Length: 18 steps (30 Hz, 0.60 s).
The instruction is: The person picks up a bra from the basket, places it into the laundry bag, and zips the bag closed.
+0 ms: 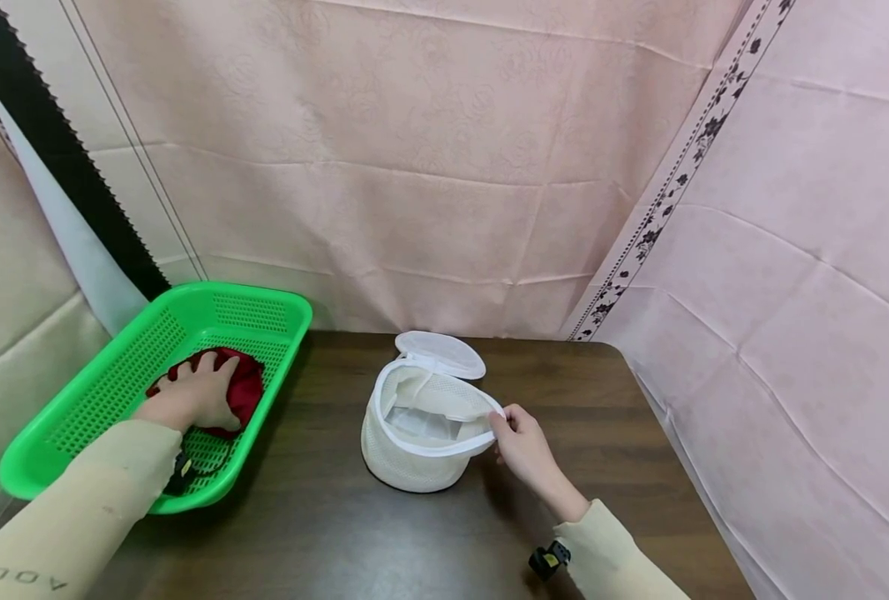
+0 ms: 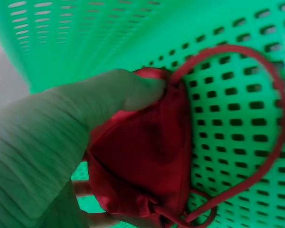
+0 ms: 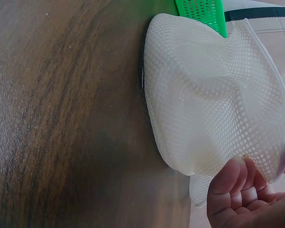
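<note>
Inside the green basket (image 1: 272, 392), my left hand (image 1: 198, 396) lies over a red satin piece with a thin cord loop (image 1: 247, 387). In the left wrist view, the thumb presses one side of the satin piece (image 2: 142, 147) while fingers reach round its far side. My right hand (image 1: 522, 442) pinches the rim of a white mesh laundry bag (image 1: 407, 458). This round bag stands upright on the table, its lid (image 1: 444, 354) folded back and its mouth uncovered. Close up, its mesh side (image 3: 194, 95) bulges and folds above the curled right fingers (image 3: 237, 185).
The basket's perforated walls rise around my left hand at the left of the dark wooden table (image 1: 302, 533). A pale cloth (image 1: 414, 208) hangs behind the table, and another (image 1: 804, 292) runs along its right side.
</note>
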Each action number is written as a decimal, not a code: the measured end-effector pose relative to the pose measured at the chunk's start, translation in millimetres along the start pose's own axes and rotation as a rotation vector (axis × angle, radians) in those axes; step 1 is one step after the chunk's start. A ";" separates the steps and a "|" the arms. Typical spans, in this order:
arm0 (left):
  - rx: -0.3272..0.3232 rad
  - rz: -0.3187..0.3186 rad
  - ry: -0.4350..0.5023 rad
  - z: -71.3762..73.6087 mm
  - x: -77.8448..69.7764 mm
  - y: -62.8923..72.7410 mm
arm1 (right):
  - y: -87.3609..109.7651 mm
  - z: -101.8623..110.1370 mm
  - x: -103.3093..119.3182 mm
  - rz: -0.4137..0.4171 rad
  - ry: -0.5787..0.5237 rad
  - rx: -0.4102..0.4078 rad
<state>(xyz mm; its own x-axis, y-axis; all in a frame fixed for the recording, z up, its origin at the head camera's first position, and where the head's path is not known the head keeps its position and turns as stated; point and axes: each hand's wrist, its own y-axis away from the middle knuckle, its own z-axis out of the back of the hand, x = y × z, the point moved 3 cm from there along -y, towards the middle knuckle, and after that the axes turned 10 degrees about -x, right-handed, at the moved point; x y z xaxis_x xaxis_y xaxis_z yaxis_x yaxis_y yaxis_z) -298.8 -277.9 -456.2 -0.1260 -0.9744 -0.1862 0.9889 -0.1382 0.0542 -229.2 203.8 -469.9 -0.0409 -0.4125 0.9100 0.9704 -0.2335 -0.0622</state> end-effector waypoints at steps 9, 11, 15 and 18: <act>0.030 -0.002 0.013 -4.3 -2.8 -3.2 | 0.0 0.9 -0.5 0.005 0.012 0.013; 0.034 0.000 0.020 -5.1 -2.6 -3.5 | -0.3 0.8 -0.3 0.007 0.010 0.013; 0.033 0.002 0.039 -6.0 -2.4 -4.1 | -0.4 0.8 0.2 0.013 0.008 0.009; 0.032 0.001 0.045 -7.2 -1.9 -4.7 | 0.1 0.7 0.3 0.013 0.010 0.006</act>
<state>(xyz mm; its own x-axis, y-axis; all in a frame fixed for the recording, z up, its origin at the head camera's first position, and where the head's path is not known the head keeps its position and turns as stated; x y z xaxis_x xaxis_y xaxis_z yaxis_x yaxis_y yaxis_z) -302.7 -274.1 -463.2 -0.1208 -0.9657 -0.2297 0.9859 -0.1437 0.0855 -229.0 204.3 -469.3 -0.0303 -0.4243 0.9050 0.9723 -0.2223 -0.0717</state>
